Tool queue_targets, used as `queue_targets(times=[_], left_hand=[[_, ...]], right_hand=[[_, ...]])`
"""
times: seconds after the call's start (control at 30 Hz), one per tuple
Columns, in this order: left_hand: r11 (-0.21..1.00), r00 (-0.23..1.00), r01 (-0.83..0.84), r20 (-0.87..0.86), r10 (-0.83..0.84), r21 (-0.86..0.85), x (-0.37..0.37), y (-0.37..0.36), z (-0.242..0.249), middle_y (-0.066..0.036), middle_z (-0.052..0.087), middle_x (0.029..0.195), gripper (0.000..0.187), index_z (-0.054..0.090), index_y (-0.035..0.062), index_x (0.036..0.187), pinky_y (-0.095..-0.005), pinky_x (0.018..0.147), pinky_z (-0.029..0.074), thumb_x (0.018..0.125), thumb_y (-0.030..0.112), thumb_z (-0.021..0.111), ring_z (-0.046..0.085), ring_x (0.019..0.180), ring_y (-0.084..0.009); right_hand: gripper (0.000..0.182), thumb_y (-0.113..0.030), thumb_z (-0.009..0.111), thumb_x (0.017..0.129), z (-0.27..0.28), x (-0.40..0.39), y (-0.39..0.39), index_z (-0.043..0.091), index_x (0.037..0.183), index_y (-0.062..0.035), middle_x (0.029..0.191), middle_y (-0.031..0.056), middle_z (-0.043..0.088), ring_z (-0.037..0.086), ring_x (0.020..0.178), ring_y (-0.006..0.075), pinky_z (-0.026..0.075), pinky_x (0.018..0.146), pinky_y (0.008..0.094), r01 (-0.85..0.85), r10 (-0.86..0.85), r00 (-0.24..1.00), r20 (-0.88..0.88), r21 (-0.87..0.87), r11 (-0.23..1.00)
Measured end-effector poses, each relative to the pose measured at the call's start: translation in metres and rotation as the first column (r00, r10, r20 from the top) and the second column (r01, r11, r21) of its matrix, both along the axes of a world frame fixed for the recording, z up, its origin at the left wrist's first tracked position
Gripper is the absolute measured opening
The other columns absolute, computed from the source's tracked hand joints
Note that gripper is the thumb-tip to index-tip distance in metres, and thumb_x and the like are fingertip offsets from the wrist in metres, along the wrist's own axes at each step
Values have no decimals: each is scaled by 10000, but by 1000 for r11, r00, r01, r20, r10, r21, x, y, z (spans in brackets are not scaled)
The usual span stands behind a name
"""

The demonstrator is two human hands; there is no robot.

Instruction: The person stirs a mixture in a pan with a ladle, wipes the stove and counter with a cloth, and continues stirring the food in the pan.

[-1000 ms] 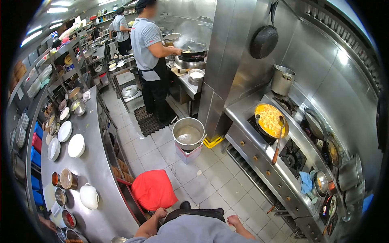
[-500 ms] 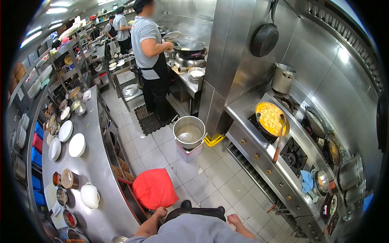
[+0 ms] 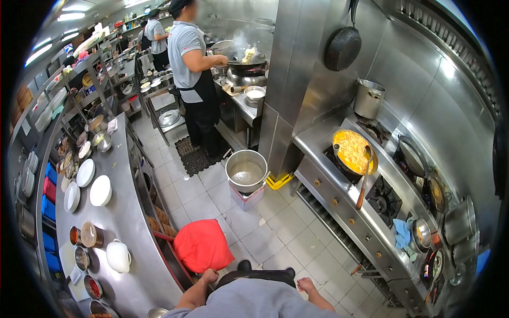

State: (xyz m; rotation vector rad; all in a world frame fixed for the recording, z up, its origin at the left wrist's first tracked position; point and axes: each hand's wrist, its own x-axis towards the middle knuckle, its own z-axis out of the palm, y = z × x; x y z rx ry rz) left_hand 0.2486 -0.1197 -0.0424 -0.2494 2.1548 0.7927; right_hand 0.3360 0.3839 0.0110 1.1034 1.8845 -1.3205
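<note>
Our left hand point(image 3: 210, 275), near the red bundle point(image 3: 203, 246), and right hand point(image 3: 306, 285) are apart, curled (how tightly, we cannot tell); one pan point(image 3: 374, 162) stands by the stove's point(image 3: 330, 195) front edge.

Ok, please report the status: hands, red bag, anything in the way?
Left hand low, close by red bag; contact unclear. Right hand low, apart from bag. Grip of both unclear. Large pot on box, on floor ahead.

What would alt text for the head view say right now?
The wearer's left hand and right hand are down by the waist, holding nothing visible. On the right, a pan of yellow-orange food with a ladle sits on a stove; on the left, white dishes stand on a counter. Ahead, a co-worker stands at a steaming wok.
</note>
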Motion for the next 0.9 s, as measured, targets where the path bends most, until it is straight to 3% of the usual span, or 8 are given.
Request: queue_targets(times=[0.07, 0.2, 0.47, 0.9], left_hand=[[999, 998, 43, -37, -44, -16, -1, -2, -7, -153, 655, 912, 263, 688, 90, 884, -347, 810, 483, 687, 152, 524, 629, 898, -266], [999, 999, -41, -32, 41, -7, 0, -1, 7, -159, 652, 914, 254, 684, 86, 884, -353, 809, 483, 699, 174, 533, 627, 896, -277], [998, 999, -41, 26, 42, -49, 0, -3, 12, -173, 643, 933, 274, 674, 75, 919, -355, 802, 477, 704, 183, 542, 617, 915, -292], [998, 997, -55, 60, 56, -19, -8, 2, 31, -150, 652, 936, 276, 678, 83, 923, -335, 813, 476, 699, 153, 533, 621, 920, -255]], right_hand=[[150, -113, 569, 790, -1, 0, 0, 603, 726, 19, 610, 95, 579, 551, 497, 166, 466, 419, 289, 14, -14, 1000, -2, -30, 999], [162, -120, 579, 797, -2, 1, -3, 600, 713, 16, 595, 88, 572, 544, 484, 161, 461, 409, 288, 35, -36, 999, -19, -59, 998], [171, -143, 573, 795, -2, 2, -6, 611, 747, 16, 618, 73, 577, 541, 504, 139, 473, 435, 277, -17, 17, 1000, 7, -13, 1000], [159, -138, 568, 797, 4, 3, -10, 613, 758, 9, 631, 61, 579, 536, 511, 131, 471, 444, 275, -6, 6, 999, 42, -7, 1000]])
